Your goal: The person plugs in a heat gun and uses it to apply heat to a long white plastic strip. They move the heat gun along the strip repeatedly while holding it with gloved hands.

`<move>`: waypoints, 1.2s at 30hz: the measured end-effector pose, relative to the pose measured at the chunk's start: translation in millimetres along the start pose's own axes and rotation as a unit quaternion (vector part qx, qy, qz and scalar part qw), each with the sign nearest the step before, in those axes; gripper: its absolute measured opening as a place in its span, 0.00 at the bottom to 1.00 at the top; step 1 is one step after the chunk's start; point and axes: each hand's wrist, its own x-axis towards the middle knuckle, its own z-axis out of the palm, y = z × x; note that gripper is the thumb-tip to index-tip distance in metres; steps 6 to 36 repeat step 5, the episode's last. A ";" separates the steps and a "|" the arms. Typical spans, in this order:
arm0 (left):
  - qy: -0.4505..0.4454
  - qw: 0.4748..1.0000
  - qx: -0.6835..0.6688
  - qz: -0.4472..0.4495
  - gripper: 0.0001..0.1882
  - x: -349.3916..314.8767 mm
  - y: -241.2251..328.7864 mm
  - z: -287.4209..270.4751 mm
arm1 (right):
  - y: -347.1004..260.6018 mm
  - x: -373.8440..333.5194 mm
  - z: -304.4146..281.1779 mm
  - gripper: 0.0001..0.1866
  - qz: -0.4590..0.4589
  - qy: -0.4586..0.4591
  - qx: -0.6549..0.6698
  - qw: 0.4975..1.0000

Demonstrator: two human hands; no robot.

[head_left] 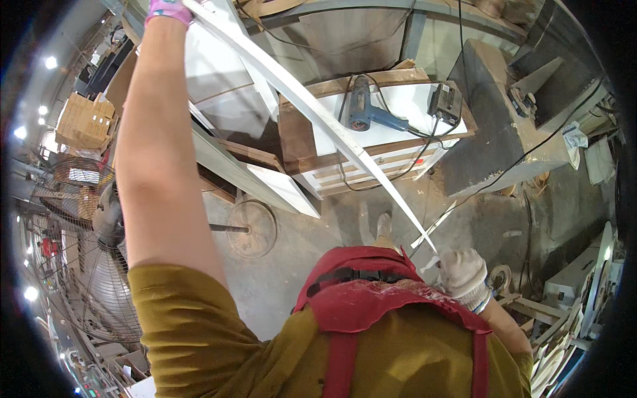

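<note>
A long white strip point(318, 119) runs slantwise from the upper left down to the right of my waist. My left hand point(169, 10), in a pink patterned glove, is at its upper end with the arm stretched far out; the picture's edge cuts off part of the fingers. My right hand point(461, 272), in a whitish knit glove, is closed near my right side on the strip's thin lower end. Beyond the strip, a blue heat gun point(371, 113) lies on a white-topped wooden piece point(415, 103), beside a grey metal box point(446, 101) with a cord.
White panels point(265, 182) lean at centre left, near a round fan base point(249, 229). Large caged fans point(99, 285) and cardboard boxes point(85, 123) stand left. A big dark block point(494, 126) stands right, crossed by a black cable point(524, 156). Boards point(564, 345) are stacked lower right.
</note>
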 end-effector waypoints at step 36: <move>0.002 0.992 0.111 0.050 0.29 11.5 52.9 -29.3 | 16.1 -109.8 94.2 0.08 -0.029 0.062 -0.040 0.997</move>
